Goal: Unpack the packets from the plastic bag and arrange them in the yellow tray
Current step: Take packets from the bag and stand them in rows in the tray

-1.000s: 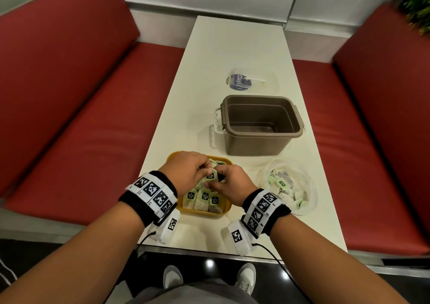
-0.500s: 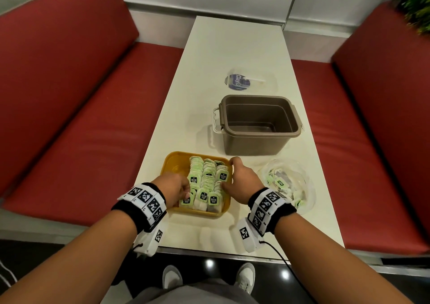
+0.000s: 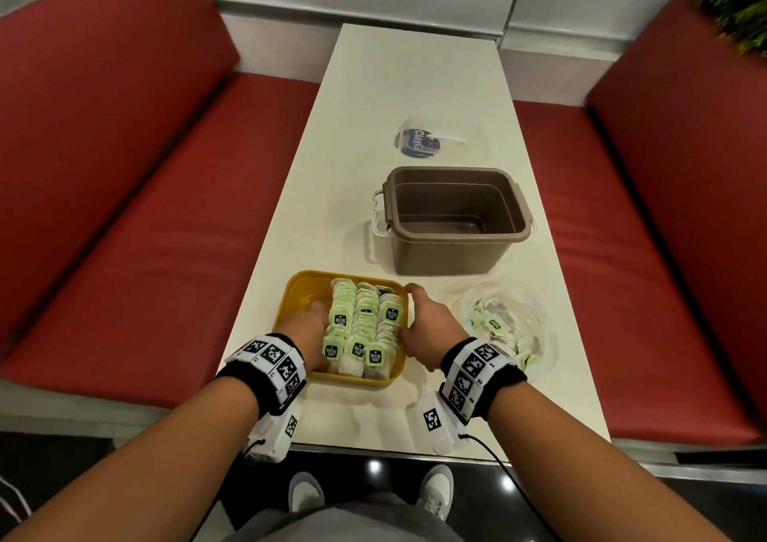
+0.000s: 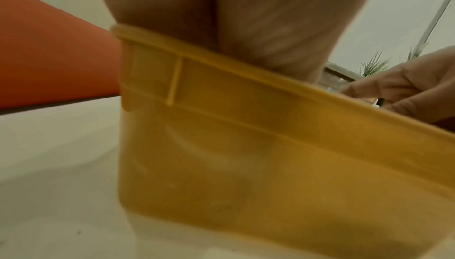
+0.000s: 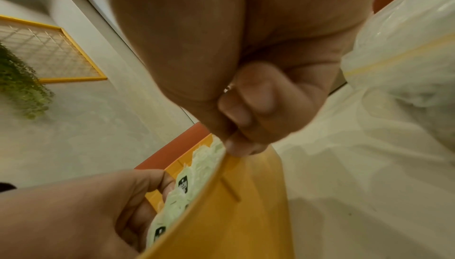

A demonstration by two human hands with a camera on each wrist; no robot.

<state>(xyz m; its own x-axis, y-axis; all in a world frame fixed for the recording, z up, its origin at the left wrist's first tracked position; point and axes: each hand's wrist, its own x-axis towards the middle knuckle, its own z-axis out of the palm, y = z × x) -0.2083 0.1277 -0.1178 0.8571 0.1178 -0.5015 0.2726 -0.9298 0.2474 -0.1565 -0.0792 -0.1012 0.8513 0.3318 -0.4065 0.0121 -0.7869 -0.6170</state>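
Yellow tray (image 3: 290, 309) rim is pinched on its right side by the right hand (image 3: 423, 325) while the left hand (image 3: 309, 334), fingers straight, presses the packets (image 3: 365, 325) inside, so a hard shove could topple rows; plastic bag (image 3: 504, 325) lies right of the tray.

Yellow tray (image 3: 299, 292), pale green packets (image 3: 365, 321) with black labels, grey-brown bin (image 3: 452, 251), red benches (image 3: 124, 209), white table (image 3: 415, 85), black-and-white checker-patterned wristbands (image 3: 272, 365).
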